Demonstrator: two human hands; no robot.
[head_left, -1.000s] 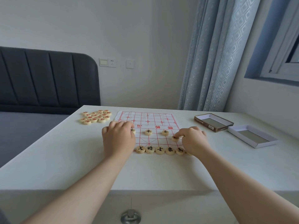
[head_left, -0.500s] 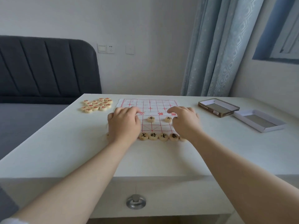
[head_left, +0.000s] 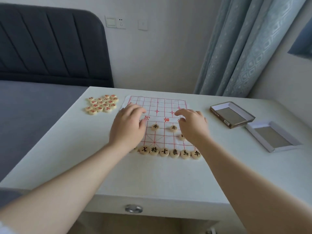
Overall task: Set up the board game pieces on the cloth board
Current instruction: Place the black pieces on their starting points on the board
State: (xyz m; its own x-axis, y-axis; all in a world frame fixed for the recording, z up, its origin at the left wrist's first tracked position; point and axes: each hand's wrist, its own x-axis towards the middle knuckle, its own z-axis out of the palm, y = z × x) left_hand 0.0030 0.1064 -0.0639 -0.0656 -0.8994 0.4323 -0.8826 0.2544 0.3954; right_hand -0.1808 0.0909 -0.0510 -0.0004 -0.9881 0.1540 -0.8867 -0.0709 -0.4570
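Plainly, black-inked pieces (head_left: 164, 152) read 士, 将, 士, 象, 马, 車.

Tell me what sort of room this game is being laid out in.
Most likely a bedroom: a padded dark headboard and a grey bed stand right beside the white desk, and long curtains hang at the right.
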